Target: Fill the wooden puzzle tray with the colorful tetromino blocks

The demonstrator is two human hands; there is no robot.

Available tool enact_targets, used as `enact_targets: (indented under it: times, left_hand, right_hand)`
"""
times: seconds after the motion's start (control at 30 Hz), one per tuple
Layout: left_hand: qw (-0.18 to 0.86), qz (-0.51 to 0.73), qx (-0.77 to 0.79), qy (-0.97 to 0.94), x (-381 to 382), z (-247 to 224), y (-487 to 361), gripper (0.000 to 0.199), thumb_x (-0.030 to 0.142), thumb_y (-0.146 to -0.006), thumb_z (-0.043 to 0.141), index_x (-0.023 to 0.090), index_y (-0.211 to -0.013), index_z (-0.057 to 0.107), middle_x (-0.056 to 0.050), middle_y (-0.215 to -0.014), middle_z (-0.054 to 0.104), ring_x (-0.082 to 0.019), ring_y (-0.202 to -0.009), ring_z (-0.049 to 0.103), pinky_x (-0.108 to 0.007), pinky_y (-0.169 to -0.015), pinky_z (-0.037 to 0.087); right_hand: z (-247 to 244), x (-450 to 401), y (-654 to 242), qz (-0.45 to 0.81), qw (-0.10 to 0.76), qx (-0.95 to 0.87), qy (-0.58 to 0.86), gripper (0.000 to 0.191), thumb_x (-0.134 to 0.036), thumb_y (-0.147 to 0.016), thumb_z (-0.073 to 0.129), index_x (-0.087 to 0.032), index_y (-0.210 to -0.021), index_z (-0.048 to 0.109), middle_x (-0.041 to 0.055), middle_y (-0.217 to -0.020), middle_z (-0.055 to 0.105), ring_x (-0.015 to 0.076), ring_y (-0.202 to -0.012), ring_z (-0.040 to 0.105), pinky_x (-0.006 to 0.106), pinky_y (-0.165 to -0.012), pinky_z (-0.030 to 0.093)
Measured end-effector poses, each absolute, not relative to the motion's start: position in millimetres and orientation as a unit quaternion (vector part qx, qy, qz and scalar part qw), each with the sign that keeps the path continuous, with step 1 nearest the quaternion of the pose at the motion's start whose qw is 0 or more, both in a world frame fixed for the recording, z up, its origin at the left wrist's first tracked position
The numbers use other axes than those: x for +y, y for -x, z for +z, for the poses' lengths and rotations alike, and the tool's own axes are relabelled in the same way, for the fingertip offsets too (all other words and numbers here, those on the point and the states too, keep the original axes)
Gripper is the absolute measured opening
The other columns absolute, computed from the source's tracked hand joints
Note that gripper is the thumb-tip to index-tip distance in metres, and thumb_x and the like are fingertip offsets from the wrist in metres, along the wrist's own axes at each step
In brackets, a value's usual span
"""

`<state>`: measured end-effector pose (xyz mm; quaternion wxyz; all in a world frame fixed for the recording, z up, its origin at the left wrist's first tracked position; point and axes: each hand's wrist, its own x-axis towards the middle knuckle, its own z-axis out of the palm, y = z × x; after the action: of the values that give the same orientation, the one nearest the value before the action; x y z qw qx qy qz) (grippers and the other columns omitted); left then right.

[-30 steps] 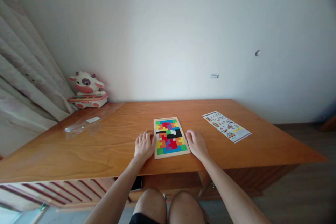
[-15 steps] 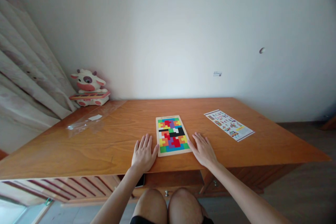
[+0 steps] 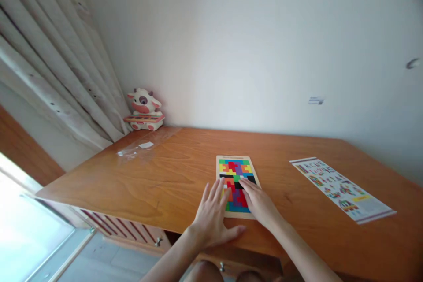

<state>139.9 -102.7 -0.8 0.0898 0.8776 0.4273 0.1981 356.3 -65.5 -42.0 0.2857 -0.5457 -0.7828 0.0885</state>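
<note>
A block puzzle board (image 3: 235,166) with a pale wooden frame and many coloured pieces lies on the brown wooden table. My left hand (image 3: 213,216) is spread at the board's lower left edge, its fingertips reaching over the pieces and its thumb stretched out below the frame. Over the right part of the board is my right hand (image 3: 259,202), with its fingertips near the black pieces in the middle. That hand's fingers are pressed together; whether they grip a piece is hidden.
A printed sheet (image 3: 342,189) lies to the right on the table (image 3: 185,163). At the far left are a clear plastic bag (image 3: 132,150) and a cow toy with a keyboard (image 3: 144,110), beside a curtain (image 3: 82,75).
Both hands have moved from the table at the board's sides onto or over the board. The view has turned left, so everything sits further right.
</note>
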Motion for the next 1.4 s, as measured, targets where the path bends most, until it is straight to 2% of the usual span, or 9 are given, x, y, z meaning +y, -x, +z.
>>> enact_targets:
  times: [0.13, 0.23, 0.43, 0.6, 0.8, 0.93, 1.1, 1.23, 1.4]
  left_hand:
    - [0.158, 0.197, 0.454, -0.855, -88.3, 7.3, -165.9, 0.105, 0.082, -0.073, 0.051, 0.013, -0.151, 0.033, -0.023, -0.158, 0.023, -0.04, -0.147, 0.019, -0.06, -0.116, 0.025]
    - [0.186, 0.209, 0.474, -0.835, -68.5, 1.8, -169.0, 0.098, 0.077, -0.081, 0.045, 0.008, -0.15, 0.032, -0.026, -0.155, 0.029, -0.039, -0.146, 0.022, -0.057, -0.117, 0.026]
    - [0.179, 0.417, 0.519, -0.724, -46.0, -28.4, -144.3, 0.044, 0.041, -0.101, 0.03, 0.018, -0.134, 0.047, -0.016, -0.143, 0.049, -0.027, -0.143, 0.033, -0.05, -0.118, 0.031]
    - [0.206, 0.509, 0.547, -0.632, -44.6, -33.9, -127.0, 0.033, 0.036, -0.101, 0.033, 0.019, -0.122, 0.052, -0.015, -0.134, 0.053, -0.022, -0.134, 0.044, -0.044, -0.116, 0.035]
    - [0.147, 0.414, 0.521, -0.732, -48.9, -23.5, -129.8, 0.037, 0.032, -0.101, 0.031, 0.018, -0.129, 0.049, -0.018, -0.143, 0.045, -0.027, -0.142, 0.034, -0.052, -0.115, 0.033]
    - [0.103, 0.267, 0.451, -0.846, -54.5, -14.5, -141.7, 0.06, 0.05, -0.092, 0.05, 0.016, -0.141, 0.042, -0.019, -0.157, 0.028, -0.035, -0.147, 0.022, -0.057, -0.118, 0.026]
    - [0.105, 0.197, 0.441, -0.869, -55.1, -12.2, -148.6, 0.068, 0.059, -0.09, 0.047, 0.014, -0.142, 0.045, -0.02, -0.156, 0.03, -0.035, -0.145, 0.028, -0.051, -0.117, 0.03]
    - [0.1, 0.211, 0.435, -0.87, -50.9, -17.3, -149.3, 0.059, 0.052, -0.096, 0.039, 0.014, -0.141, 0.045, -0.018, -0.155, 0.034, -0.032, -0.145, 0.029, -0.049, -0.117, 0.031]
    - [0.112, 0.232, 0.441, -0.86, -39.2, -21.9, -160.7, 0.059, 0.049, -0.1, 0.032, 0.012, -0.144, 0.041, -0.019, -0.155, 0.035, -0.03, -0.145, 0.028, -0.049, -0.117, 0.031]
  right_hand:
    - [-47.7, -48.6, -373.8, 0.085, 0.332, -0.758, 0.554, 0.041, -0.027, -0.089, 0.039, -0.03, -0.119, 0.068, 0.0095, -0.123, 0.068, 0.0311, -0.112, 0.066, 0.048, -0.098, 0.053]
    - [-48.1, -44.9, -365.2, 0.084, 0.335, -0.756, 0.556, 0.044, -0.031, -0.092, 0.037, -0.031, -0.129, 0.06, 0.0091, -0.122, 0.069, 0.034, -0.107, 0.068, 0.051, -0.09, 0.055]
    - [-37.1, -38.8, -295.8, 0.099, 0.291, -0.829, 0.468, 0.044, -0.03, -0.099, 0.031, -0.021, -0.137, 0.052, 0.0121, -0.138, 0.058, 0.0292, -0.132, 0.05, 0.053, -0.112, 0.037]
    - [-17.9, -29.9, -240.9, 0.136, 0.252, -0.862, 0.419, 0.044, -0.018, -0.097, 0.036, -0.021, -0.136, 0.054, 0.0135, -0.139, 0.056, 0.0279, -0.134, 0.047, 0.051, -0.115, 0.031]
    - [-23.6, -26.9, -271.9, 0.207, 0.394, -0.768, 0.461, 0.04, -0.027, -0.096, 0.036, -0.017, -0.127, 0.059, 0.0155, -0.141, 0.054, 0.0255, -0.135, 0.046, 0.046, -0.113, 0.037]
    - [-25.6, -43.5, -356.1, 0.263, 0.494, -0.538, 0.63, 0.04, -0.041, -0.084, 0.056, -0.016, -0.115, 0.063, 0.0171, -0.128, 0.063, 0.0302, -0.127, 0.055, 0.05, -0.111, 0.038]
    - [-3.5, -65.4, -419.4, 0.496, 0.453, -0.317, 0.67, 0.043, -0.04, -0.069, 0.077, -0.02, -0.106, 0.065, 0.016, -0.127, 0.066, 0.0292, -0.116, 0.064, 0.038, -0.085, 0.058]
    - [14.8, -66.0, -409.8, 0.572, 0.431, -0.287, 0.636, 0.02, -0.032, -0.074, 0.075, -0.018, -0.088, 0.07, 0.0124, -0.106, 0.075, 0.0216, -0.097, 0.071, 0.026, -0.07, 0.058]
    - [36.1, -70.7, -383.5, 0.671, 0.432, -0.304, 0.521, 0.026, -0.026, -0.076, 0.072, -0.014, -0.099, 0.07, 0.0118, -0.093, 0.077, 0.0253, -0.082, 0.074, 0.035, -0.072, 0.06]
